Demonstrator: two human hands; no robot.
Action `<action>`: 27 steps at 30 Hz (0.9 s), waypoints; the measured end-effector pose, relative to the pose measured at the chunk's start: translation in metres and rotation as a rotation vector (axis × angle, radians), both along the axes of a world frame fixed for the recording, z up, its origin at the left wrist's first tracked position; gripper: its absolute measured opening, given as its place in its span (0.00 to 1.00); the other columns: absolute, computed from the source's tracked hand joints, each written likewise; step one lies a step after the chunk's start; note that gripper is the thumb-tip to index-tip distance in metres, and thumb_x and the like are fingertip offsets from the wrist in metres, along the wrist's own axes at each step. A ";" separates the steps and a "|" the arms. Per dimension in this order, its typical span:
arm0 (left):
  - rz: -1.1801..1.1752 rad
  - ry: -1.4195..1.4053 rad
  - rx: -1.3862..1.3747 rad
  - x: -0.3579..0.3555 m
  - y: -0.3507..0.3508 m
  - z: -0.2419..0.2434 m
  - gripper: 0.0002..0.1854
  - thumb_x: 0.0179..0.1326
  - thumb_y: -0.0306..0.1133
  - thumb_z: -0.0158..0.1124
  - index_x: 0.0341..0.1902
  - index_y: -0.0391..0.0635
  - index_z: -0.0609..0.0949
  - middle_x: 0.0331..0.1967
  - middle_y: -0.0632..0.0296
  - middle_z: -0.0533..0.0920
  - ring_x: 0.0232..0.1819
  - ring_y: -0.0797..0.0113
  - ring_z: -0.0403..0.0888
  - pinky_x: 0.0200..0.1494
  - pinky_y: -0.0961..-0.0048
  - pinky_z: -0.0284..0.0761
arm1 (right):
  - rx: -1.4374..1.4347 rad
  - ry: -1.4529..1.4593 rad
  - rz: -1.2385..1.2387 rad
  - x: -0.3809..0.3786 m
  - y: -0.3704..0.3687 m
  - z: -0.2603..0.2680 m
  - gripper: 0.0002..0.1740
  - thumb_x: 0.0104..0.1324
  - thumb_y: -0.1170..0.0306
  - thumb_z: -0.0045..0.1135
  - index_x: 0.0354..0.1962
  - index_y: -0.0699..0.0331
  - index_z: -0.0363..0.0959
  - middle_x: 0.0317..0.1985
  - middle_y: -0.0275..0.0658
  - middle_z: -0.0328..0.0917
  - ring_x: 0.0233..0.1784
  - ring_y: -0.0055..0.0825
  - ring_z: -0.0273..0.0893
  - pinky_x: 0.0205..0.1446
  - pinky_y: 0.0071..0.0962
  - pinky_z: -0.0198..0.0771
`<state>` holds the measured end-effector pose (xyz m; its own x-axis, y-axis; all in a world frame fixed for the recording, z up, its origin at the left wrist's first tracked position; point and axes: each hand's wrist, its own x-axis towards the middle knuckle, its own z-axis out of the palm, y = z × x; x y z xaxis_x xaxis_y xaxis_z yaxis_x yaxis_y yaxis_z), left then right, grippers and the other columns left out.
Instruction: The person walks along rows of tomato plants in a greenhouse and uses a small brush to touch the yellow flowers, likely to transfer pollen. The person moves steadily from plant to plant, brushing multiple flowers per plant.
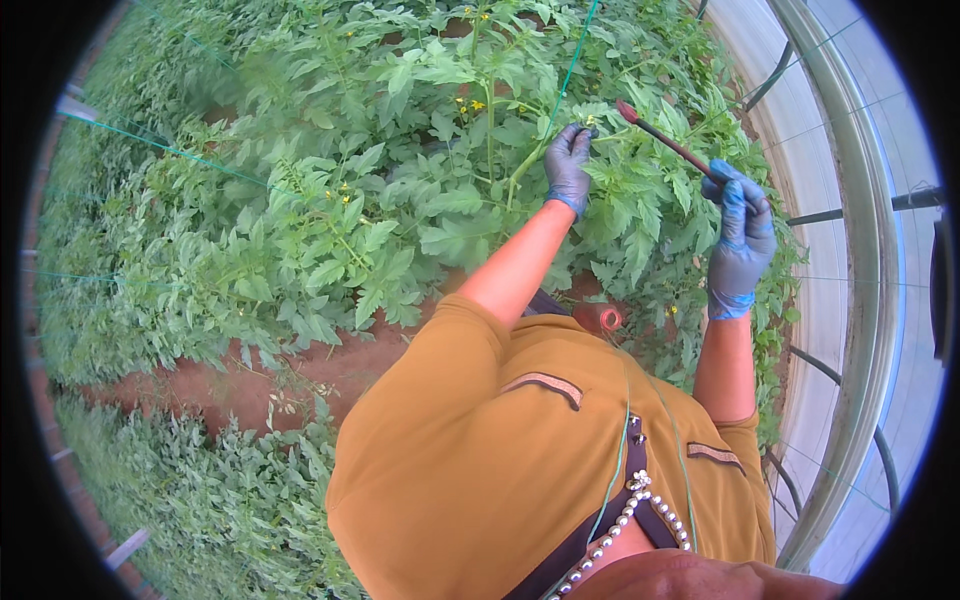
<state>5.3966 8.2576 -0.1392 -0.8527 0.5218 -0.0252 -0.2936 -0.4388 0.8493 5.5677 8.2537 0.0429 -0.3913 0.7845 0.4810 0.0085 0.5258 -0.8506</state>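
Observation:
My left hand (568,166), in a blue-grey disposable glove, is at a tomato plant (525,166), its thumb and fingertips pinched together at a small pale yellow flower cluster (591,121). The stalk between the fingertips is mostly hidden. My right hand (741,244), gloved likewise, grips the dark handle of a small brush (671,142). The brush's red tip (627,112) points up and left, a short way right of the flower cluster and apart from it. A small red container (600,317) sits in front of my waist, below both hands; green cord hangs around my neck towards it.
Dense tomato foliage (247,187) with yellow flowers (475,106) surrounds my hands. Taut green support strings (576,56) cross the rows. Bare reddish soil (322,375) separates the rows on the left. On the right run a pale greenhouse frame rail (862,187) and translucent sheeting.

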 end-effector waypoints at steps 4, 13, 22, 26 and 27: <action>-0.094 -0.017 0.009 0.006 -0.017 0.003 0.10 0.66 0.29 0.58 0.47 0.37 0.79 0.39 0.61 0.83 0.41 0.76 0.76 0.48 0.78 0.70 | 0.140 -0.170 0.139 -0.015 0.012 -0.020 0.10 0.71 0.73 0.49 0.45 0.68 0.75 0.44 0.37 0.79 0.42 0.21 0.76 0.51 0.23 0.71; -0.029 0.052 0.030 0.003 -0.022 0.008 0.06 0.64 0.25 0.59 0.43 0.37 0.80 0.34 0.65 0.83 0.35 0.79 0.75 0.42 0.80 0.72 | 0.114 -0.167 0.116 -0.030 0.013 -0.034 0.08 0.69 0.70 0.53 0.41 0.65 0.77 0.34 0.36 0.80 0.35 0.21 0.77 0.43 0.22 0.71; -0.045 0.072 -0.099 -0.001 -0.018 0.004 0.10 0.63 0.25 0.60 0.45 0.35 0.81 0.34 0.66 0.83 0.33 0.81 0.75 0.39 0.81 0.72 | 0.237 -0.186 0.129 -0.036 0.004 -0.037 0.06 0.68 0.76 0.52 0.42 0.67 0.75 0.41 0.38 0.80 0.42 0.22 0.77 0.49 0.23 0.72; -0.028 0.118 -0.125 0.000 -0.020 0.004 0.09 0.63 0.25 0.59 0.45 0.35 0.81 0.33 0.69 0.81 0.33 0.81 0.72 0.38 0.82 0.70 | 0.334 -0.263 0.087 -0.037 -0.003 -0.037 0.06 0.67 0.78 0.53 0.41 0.66 0.75 0.39 0.38 0.80 0.39 0.25 0.77 0.46 0.24 0.72; -0.031 0.103 -0.110 -0.001 -0.021 0.004 0.10 0.64 0.25 0.58 0.46 0.35 0.81 0.33 0.69 0.81 0.33 0.81 0.72 0.39 0.82 0.70 | 0.357 -0.246 0.065 -0.038 -0.004 -0.037 0.06 0.65 0.78 0.55 0.40 0.65 0.76 0.38 0.39 0.80 0.37 0.28 0.77 0.44 0.26 0.72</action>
